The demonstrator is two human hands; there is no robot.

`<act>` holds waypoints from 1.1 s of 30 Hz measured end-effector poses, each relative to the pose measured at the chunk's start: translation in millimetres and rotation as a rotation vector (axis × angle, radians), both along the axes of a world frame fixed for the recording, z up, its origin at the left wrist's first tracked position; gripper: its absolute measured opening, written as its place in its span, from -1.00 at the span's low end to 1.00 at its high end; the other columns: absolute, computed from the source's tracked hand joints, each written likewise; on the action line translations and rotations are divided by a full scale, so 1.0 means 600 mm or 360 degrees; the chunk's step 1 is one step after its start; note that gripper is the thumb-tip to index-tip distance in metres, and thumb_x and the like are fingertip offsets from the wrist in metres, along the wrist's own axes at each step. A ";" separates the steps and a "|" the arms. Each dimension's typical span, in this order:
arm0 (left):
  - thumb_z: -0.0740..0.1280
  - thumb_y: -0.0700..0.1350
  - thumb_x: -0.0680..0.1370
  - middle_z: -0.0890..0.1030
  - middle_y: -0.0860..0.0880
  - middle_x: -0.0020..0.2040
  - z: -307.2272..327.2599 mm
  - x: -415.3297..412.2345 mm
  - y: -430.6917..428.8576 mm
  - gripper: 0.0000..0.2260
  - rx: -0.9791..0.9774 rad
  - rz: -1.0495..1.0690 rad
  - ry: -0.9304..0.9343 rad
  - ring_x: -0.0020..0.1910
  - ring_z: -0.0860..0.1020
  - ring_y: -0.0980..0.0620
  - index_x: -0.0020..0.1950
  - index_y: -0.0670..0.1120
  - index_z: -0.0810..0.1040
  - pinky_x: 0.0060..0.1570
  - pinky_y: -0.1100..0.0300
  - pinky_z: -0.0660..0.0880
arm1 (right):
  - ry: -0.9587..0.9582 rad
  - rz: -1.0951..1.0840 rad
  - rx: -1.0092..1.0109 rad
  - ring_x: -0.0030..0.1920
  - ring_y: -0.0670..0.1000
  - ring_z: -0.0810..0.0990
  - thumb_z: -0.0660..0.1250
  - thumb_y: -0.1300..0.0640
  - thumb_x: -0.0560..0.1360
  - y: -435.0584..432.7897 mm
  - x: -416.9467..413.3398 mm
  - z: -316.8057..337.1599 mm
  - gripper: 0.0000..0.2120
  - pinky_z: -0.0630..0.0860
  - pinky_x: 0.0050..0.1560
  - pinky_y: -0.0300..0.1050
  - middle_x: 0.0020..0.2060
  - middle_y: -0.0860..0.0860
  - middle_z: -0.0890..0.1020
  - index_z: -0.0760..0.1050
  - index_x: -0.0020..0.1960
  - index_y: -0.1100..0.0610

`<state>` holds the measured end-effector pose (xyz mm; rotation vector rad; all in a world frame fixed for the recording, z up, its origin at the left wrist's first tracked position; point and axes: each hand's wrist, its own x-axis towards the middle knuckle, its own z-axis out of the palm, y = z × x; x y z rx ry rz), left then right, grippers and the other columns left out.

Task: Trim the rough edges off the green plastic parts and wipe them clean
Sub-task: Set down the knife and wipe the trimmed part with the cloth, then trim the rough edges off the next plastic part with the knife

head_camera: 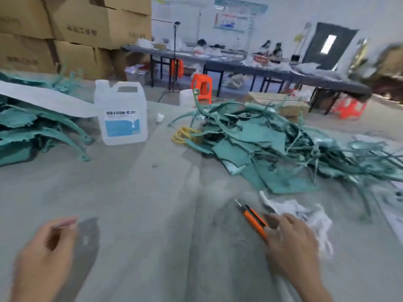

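Note:
A heap of green plastic parts and offcuts (272, 144) lies at the right of the grey table (152, 203); a second green pile (32, 131) sits at the far left under a white sheet (43, 99). An orange and black utility knife (253, 219), blade out, lies near the front right. My right hand (292, 243) is over the knife's rear end, fingers loosely curled; the blur hides whether it grips the knife. A crumpled white cloth (305, 214) lies just right of that hand. My left hand (45, 253) hovers at the front left, fingers loosely curled, holding nothing.
A translucent jug with a blue label (122, 114) stands mid-left on the table. Yellow cord (183, 136) lies beside the right pile. Cardboard boxes (76, 29) are stacked behind at the left. Long tables, orange stools (201, 83) and seated people fill the back.

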<state>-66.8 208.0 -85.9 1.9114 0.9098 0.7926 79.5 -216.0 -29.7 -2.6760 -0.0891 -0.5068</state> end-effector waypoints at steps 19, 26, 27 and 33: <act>0.30 0.01 0.61 0.61 -0.07 0.21 0.283 0.610 -0.315 -0.75 0.2396 -0.0786 0.1190 0.36 0.40 -0.17 0.23 -0.08 0.52 0.49 -0.25 0.01 | -0.0462 -0.0334 0.0058 -0.14 0.25 0.72 0.14 0.05 0.50 -0.088 0.049 -0.073 -0.59 0.54 -0.13 0.06 -0.09 0.18 0.73 0.70 -0.25 0.18; 0.06 0.19 0.67 0.64 -0.10 0.04 0.271 0.518 -0.246 -0.58 0.2133 -0.1156 0.0492 0.07 0.53 -0.17 0.05 -0.11 0.52 0.05 -0.01 0.43 | -0.0017 -0.0220 -0.0010 0.19 0.23 0.63 0.05 -0.13 0.54 -0.099 0.044 -0.068 -0.47 0.43 0.21 0.07 0.18 0.15 0.66 0.71 0.10 0.11; 0.02 0.22 0.66 0.64 -0.07 -0.01 0.267 0.484 -0.234 -0.56 0.2004 -0.1173 0.0400 -0.01 0.56 -0.15 0.00 -0.08 0.51 -0.05 -0.01 0.48 | 0.0071 -0.0221 -0.0026 0.28 0.23 0.56 0.00 -0.18 0.55 -0.101 0.042 -0.067 -0.41 0.41 0.29 0.12 0.25 0.15 0.62 0.68 0.20 0.11; -0.13 0.34 0.64 0.44 0.08 -0.35 0.205 0.255 -0.193 -0.53 0.1272 -0.0884 0.0187 -0.34 0.43 0.00 -0.18 0.05 0.33 -0.37 0.08 0.26 | -0.0734 -0.0381 -0.0086 0.24 0.29 0.61 0.39 0.06 0.51 -0.068 0.019 -0.057 -0.78 0.45 0.24 0.23 0.16 0.19 0.66 0.72 0.05 0.15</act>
